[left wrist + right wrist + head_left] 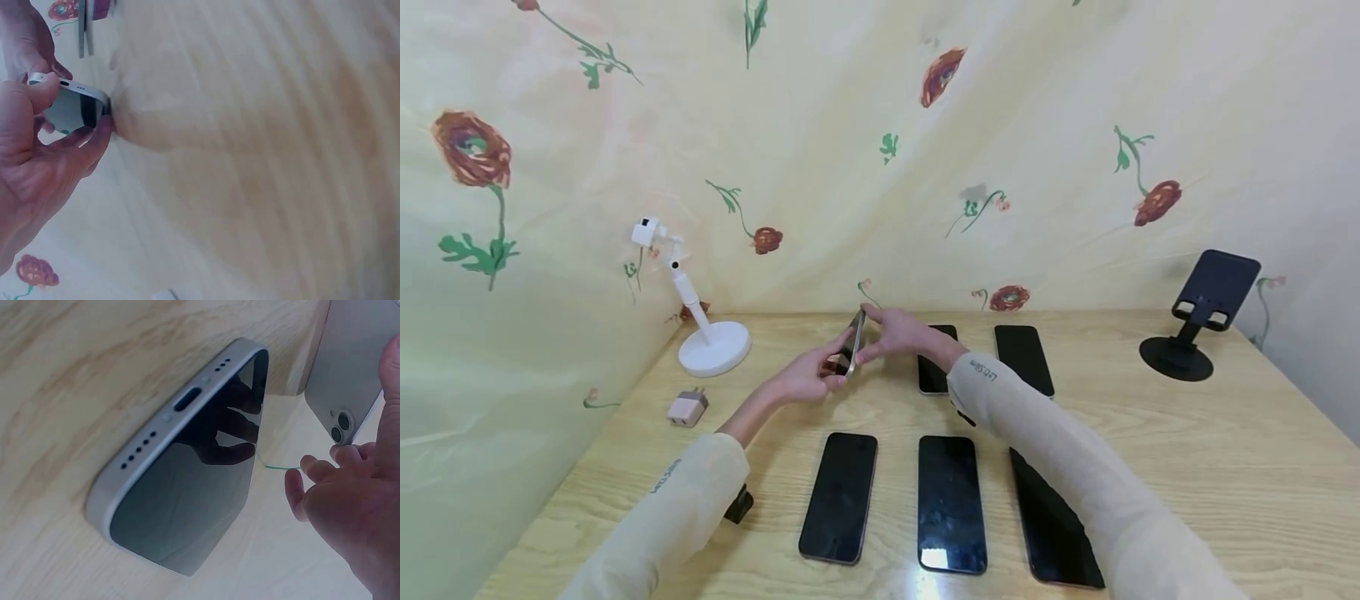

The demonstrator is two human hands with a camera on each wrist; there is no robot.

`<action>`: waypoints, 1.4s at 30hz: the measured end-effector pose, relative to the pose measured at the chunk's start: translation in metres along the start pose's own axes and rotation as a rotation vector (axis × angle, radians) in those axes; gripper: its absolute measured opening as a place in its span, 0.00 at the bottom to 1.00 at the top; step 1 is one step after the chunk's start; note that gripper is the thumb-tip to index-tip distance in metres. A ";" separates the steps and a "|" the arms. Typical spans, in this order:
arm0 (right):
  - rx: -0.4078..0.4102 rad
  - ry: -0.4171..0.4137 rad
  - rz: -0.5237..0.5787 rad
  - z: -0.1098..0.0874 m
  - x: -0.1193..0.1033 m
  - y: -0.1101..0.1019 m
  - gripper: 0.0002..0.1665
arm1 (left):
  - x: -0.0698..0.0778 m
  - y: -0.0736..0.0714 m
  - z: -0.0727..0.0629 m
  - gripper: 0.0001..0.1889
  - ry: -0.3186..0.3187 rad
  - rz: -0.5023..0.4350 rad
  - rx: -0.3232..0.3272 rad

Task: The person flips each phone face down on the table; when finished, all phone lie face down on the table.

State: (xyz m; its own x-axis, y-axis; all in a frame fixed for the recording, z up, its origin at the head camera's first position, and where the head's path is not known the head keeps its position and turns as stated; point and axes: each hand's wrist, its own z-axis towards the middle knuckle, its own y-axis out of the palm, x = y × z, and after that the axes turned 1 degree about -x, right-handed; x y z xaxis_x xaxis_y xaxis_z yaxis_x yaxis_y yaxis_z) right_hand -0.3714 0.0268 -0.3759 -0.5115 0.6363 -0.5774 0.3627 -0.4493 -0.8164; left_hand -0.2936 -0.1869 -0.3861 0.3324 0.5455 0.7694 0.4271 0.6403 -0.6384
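Note:
Between my hands a silver-edged phone stands tilted on its long side above the back of the table. My left hand grips its near end, thumb on the edge with the charging port in the left wrist view, where the phone shows a dark screen. At the far end, my right hand pinches it by the edges. In the right wrist view the held phone shows its pale back and two lenses beside my fingers. Another phone fills the foreground there, lying on the table.
Two phones lie behind my right forearm, a shorter one and a longer one. Three more lie nearer: left, middle, right, partly under my sleeve. A charger plug, white stand and black phone stand flank them.

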 end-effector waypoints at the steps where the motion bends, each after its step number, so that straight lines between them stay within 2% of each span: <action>1: 0.004 -0.005 0.003 0.000 0.000 0.001 0.67 | 0.001 -0.001 0.000 0.45 0.011 -0.001 -0.005; 4: 0.004 -0.005 0.021 -0.001 0.000 0.002 0.68 | 0.005 -0.002 0.000 0.48 0.029 -0.003 -0.028; 9: -0.012 -0.001 0.045 -0.002 -0.001 0.003 0.67 | 0.009 -0.003 0.000 0.48 0.022 0.019 -0.060; 16: 0.004 -0.020 0.045 0.000 -0.009 0.004 0.67 | 0.011 -0.008 -0.002 0.48 -0.027 0.013 -0.046; 26: 0.023 0.003 0.122 0.004 -0.014 0.013 0.69 | 0.007 -0.012 -0.006 0.48 0.021 -0.079 -0.040; 30: 0.032 -0.007 0.121 0.007 -0.016 0.015 0.68 | 0.007 -0.015 -0.007 0.48 0.043 -0.105 -0.028; 33: 0.041 -0.043 0.125 0.008 -0.020 0.017 0.63 | 0.007 -0.017 -0.007 0.48 0.059 -0.083 -0.009; 38: 0.055 -0.136 0.177 0.007 -0.024 0.023 0.44 | 0.004 -0.017 -0.010 0.48 0.086 0.002 0.030; 42: 0.056 -0.115 0.095 0.005 -0.024 0.032 0.42 | 0.003 -0.015 -0.014 0.48 0.074 0.039 0.039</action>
State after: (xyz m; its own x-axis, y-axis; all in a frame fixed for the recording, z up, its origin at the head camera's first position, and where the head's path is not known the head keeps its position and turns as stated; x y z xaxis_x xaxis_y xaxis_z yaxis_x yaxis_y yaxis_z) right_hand -0.3511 -0.0060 -0.3878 -0.5638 0.5146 -0.6460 0.3717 -0.5404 -0.7549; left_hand -0.2869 -0.2023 -0.3736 0.4094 0.5299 0.7427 0.3799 0.6411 -0.6669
